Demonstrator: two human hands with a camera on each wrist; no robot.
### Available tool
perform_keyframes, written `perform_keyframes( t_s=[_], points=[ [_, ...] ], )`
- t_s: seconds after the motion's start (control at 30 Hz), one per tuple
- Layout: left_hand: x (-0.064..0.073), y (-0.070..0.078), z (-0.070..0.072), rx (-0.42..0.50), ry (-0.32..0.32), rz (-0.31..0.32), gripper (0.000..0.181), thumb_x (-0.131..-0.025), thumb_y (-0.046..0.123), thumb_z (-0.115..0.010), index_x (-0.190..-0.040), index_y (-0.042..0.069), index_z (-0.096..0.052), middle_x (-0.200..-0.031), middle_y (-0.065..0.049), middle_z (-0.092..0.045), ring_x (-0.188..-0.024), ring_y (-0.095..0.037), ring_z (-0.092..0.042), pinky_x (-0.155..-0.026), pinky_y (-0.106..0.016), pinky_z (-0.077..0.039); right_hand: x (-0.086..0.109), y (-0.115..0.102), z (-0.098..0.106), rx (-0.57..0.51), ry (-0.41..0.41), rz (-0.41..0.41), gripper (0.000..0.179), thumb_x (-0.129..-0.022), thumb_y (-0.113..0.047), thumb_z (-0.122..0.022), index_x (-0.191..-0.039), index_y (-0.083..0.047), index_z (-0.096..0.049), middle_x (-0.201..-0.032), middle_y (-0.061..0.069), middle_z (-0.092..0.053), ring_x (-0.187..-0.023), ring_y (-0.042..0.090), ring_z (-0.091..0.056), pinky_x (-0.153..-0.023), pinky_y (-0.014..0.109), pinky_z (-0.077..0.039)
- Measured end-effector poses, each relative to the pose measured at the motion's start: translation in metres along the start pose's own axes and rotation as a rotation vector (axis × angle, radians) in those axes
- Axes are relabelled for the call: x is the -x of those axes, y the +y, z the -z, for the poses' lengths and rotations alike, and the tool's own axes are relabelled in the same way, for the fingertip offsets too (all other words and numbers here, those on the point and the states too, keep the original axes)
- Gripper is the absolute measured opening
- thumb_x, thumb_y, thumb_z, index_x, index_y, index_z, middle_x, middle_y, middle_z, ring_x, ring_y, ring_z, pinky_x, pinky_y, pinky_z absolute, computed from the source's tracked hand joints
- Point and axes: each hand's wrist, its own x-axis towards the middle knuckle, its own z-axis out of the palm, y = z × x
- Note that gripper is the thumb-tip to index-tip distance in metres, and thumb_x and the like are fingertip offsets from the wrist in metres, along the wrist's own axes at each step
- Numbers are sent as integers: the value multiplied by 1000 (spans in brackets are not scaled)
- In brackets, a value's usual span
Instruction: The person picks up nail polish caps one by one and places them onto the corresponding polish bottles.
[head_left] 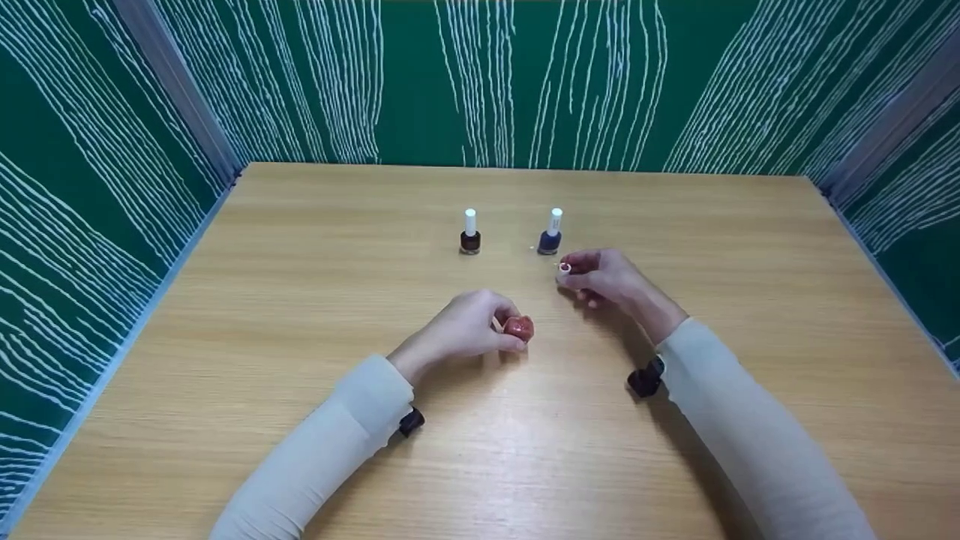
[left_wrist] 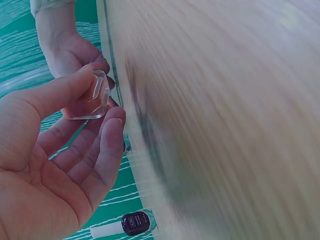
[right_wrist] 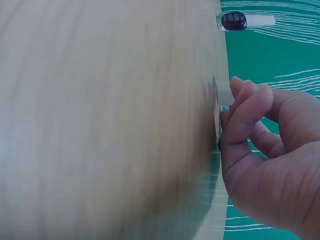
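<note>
My left hand (head_left: pixel 476 322) pinches a small glass nail polish bottle (head_left: pixel 519 328) of orange-red polish between thumb and fingers. In the left wrist view this bottle (left_wrist: pixel 90 100) is clear-walled and tilted, just above the table. Farther back and to the right, my right hand (head_left: pixel 604 277) pinches a white nail polish cap (head_left: pixel 565 268), red showing at its end. The right wrist view shows the cap (right_wrist: pixel 225 94) low by the tabletop, partly hidden by the fingers. Just behind that hand stands a dark blue nail polish bottle (head_left: pixel 550 241) with a white cap.
Left of the blue one, a dark, nearly black nail polish bottle (head_left: pixel 470 241) stands upright with its white cap on. The wooden table (head_left: pixel 300 247) meets green panels (head_left: pixel 412 82) with white streaks at the back and sides. Small black devices (head_left: pixel 645 379) sit at both wrists.
</note>
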Motion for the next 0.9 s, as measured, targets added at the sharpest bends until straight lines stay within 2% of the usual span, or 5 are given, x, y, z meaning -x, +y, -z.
perform_keyframes(
  t_s=[0.33,0.73,0.9],
  points=[
    [1,-1,-2,24,-11,13,24,-83,23,-86,-102,12,-75,-92,8,-69,-87,-12,-61,-85,-32,-47,-1,0,-5,17,40,-7,40,-96,-16,-73,-133,-11,-61,-114,11,-64,-69,15,-60,-56,24,-51],
    [2,0,-2,23,-13,25,25,-84,22,-85,-104,13,-75,-94,8,-70,-90,-12,-63,-88,-32,-48,-1,-3,-7,24,41,-28,37,-98,-13,-69,-133,-10,-60,-111,12,-63,-70,15,-61,-56,25,-52],
    [1,0,-3,19,-13,15,22,-84,22,-85,-102,13,-75,-95,8,-71,-89,-11,-63,-87,-31,-47,0,-2,-8,23,26,6,35,-99,-15,-69,-132,-8,-60,-105,13,-63,-68,16,-62,-58,26,-54]
  ],
)
